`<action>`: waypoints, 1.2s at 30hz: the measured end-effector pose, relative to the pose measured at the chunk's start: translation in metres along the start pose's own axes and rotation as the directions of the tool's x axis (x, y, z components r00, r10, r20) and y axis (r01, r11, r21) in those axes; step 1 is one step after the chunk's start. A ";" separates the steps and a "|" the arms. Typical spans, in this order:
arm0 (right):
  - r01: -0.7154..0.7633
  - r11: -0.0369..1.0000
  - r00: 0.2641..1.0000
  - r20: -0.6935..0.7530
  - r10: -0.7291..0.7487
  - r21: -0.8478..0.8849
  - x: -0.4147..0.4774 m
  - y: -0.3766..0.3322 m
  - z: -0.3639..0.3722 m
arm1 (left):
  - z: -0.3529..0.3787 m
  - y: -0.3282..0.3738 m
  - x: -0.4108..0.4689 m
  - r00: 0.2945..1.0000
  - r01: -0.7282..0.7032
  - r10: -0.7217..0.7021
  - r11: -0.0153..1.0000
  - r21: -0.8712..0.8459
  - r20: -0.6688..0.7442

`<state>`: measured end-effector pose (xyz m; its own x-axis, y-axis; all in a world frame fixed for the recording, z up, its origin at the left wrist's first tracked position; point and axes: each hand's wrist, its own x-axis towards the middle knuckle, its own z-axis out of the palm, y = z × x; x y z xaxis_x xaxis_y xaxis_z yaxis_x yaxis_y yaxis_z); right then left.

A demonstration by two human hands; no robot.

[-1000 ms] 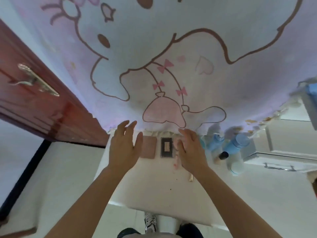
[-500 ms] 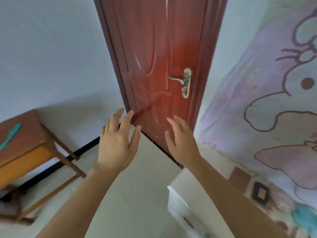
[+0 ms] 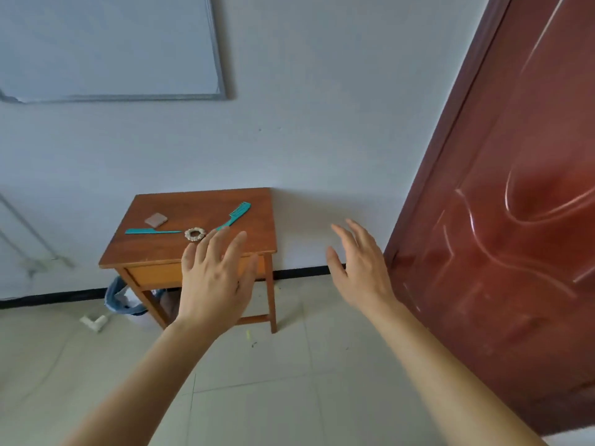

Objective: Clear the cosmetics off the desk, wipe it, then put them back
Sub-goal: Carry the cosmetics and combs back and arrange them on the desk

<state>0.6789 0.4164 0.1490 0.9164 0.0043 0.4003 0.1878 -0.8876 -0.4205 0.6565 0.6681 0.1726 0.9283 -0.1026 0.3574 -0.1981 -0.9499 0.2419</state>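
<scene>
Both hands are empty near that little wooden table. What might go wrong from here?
The thin teal comb ends near the left edge of the wooden table, so a sweeping left hand might knock it to the floor. The right hand hangs close to the door and might bump it. The scrunchie is small and easy to overlook.

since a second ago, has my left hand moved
Yes. The left hand swung leftward: the red door was on its left and is now on its right, and the hand is open in front of the wooden table.
</scene>
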 end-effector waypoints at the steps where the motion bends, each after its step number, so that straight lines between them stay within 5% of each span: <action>1: 0.013 1.000 1.000 0.020 -0.014 0.007 0.014 -0.001 0.015 | 0.006 -0.012 0.007 1.000 0.024 -0.024 1.000 0.004 0.005; 16: 0.198 0.972 0.953 0.205 -0.221 0.130 0.299 -0.026 0.189 | 0.086 -0.135 0.219 0.945 0.313 -0.322 0.941 0.131 0.051; 25: 0.221 0.969 0.876 0.414 -0.247 0.111 0.360 -0.059 0.295 | 0.134 -0.233 0.263 0.882 0.381 -0.421 0.901 0.209 0.209; 30: 0.195 0.979 0.876 0.439 -0.200 0.057 0.387 -0.087 0.351 | 0.160 -0.309 0.307 0.889 0.323 -0.372 0.923 0.208 0.268; 36: -0.010 1.000 0.902 0.431 0.020 -0.025 0.420 -0.121 0.399 | 0.180 -0.402 0.352 0.872 0.211 -0.290 0.950 0.233 0.393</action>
<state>1.1825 0.7092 0.0434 0.9828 0.1849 0.0016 0.1698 -0.8989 -0.4039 1.1194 0.9602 0.0387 0.9911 0.0696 -0.1132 0.0805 -0.9922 0.0951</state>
